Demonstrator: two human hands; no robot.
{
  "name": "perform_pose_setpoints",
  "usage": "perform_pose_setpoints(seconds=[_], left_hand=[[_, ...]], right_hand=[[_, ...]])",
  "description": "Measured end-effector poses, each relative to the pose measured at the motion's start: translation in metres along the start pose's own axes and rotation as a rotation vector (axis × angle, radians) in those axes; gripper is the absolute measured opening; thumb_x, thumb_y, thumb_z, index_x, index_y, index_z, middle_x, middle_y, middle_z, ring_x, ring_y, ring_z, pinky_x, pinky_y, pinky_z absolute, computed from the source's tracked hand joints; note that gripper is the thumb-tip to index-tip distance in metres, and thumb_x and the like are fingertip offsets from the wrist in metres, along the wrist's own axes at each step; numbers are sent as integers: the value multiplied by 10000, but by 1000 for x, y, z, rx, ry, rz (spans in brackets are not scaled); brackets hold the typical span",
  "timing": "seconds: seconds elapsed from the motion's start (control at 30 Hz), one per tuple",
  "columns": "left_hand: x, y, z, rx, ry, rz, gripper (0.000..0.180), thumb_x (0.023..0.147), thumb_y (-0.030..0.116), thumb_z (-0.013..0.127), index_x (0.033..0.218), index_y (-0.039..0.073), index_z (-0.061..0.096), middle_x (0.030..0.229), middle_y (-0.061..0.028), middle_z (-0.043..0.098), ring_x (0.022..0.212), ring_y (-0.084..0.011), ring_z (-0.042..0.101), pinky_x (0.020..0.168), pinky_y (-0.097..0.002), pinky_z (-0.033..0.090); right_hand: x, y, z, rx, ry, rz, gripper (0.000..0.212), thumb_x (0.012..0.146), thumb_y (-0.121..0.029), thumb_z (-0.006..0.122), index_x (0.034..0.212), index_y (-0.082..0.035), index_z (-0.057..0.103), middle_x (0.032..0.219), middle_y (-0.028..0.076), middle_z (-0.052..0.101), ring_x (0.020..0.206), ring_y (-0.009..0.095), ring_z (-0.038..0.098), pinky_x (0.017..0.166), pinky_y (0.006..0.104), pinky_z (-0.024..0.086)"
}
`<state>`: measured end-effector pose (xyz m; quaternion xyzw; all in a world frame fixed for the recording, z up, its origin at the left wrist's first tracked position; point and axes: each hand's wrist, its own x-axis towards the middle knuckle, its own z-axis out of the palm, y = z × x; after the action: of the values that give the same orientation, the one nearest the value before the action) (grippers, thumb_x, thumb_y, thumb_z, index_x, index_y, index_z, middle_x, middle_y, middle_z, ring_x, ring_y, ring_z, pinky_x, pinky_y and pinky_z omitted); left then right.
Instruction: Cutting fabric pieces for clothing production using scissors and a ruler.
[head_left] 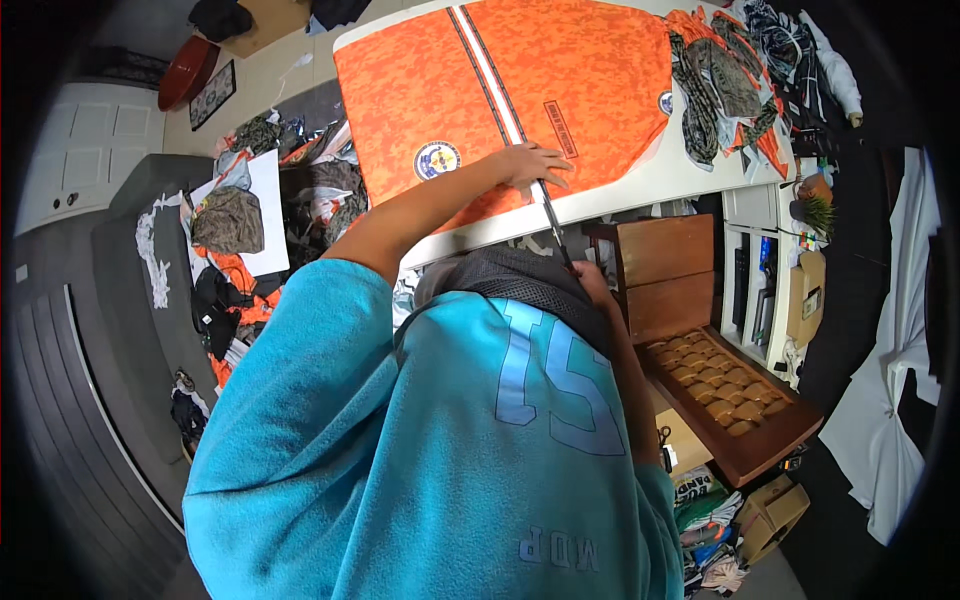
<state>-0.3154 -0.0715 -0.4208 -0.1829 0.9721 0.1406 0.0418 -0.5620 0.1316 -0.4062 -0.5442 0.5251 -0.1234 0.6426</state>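
An orange camouflage-patterned cloth lies spread over the white table, with a white band edged in black running down it. My left hand rests on the lower part of this band, fingers stretched out and spread flat on the cloth. From beneath it a long thin silver-and-black thing reaches past the table's near edge toward me. My right hand is closed at its dark lower end, close to my body. The fingers are partly hidden, and its exact kind cannot be made out.
Camouflage garments are heaped at the table's right end. More clothes pile up at the left beside a grey sofa. A wooden chair with a tufted seat stands close on my right, before a white shelf unit.
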Motion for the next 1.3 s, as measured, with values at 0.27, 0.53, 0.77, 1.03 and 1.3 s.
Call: perform_pose_setpoints(seconds=[0.27, 0.53, 0.77, 1.03, 1.3], left_hand=[[-1, 4, -5, -70, -19, -13, 989, 493, 420, 778, 1391, 308, 380, 1482, 98, 282, 1385, -191, 226, 1028, -426, 296], [0, 3, -5, -76, -24, -33, 1005, 499, 433, 794, 1399, 291, 370, 1482, 108, 284, 1379, -180, 234, 1014, -420, 309], [2, -1, -1, -67, -24, -30, 996, 512, 440, 806, 1398, 299, 374, 1486, 119, 277, 1381, -172, 232, 994, -404, 319], [1, -2, 3, -71, -42, -42, 1002, 510, 440, 810, 1401, 305, 371, 1493, 127, 264, 1383, -165, 226, 998, -403, 307], [2, 0, -2, -61, -40, -41, 1017, 504, 438, 816, 1406, 311, 363, 1497, 130, 255, 1383, -162, 223, 996, -407, 302]], right_hand=[[0, 8, 5, -27, 43, -25, 469, 864, -405, 620, 747, 48, 592, 630, 2, 527, 599, 110, 427, 571, 277, 386], [-11, -25, 1, -90, 38, 39, 339, 840, -296, 607, 767, 35, 605, 671, -5, 541, 635, 103, 434, 597, 266, 386], [-2, 1, -3, -85, -28, 69, 202, 819, -177, 599, 793, 22, 618, 713, -18, 560, 660, 109, 448, 619, 262, 388], [6, 25, 2, -101, 50, -46, 391, 823, -345, 638, 750, 36, 598, 632, 4, 537, 604, 106, 425, 565, 289, 384], [6, 35, 3, -60, 36, -63, 279, 776, -256, 643, 791, 21, 612, 655, 7, 568, 608, 111, 447, 575, 297, 392]])
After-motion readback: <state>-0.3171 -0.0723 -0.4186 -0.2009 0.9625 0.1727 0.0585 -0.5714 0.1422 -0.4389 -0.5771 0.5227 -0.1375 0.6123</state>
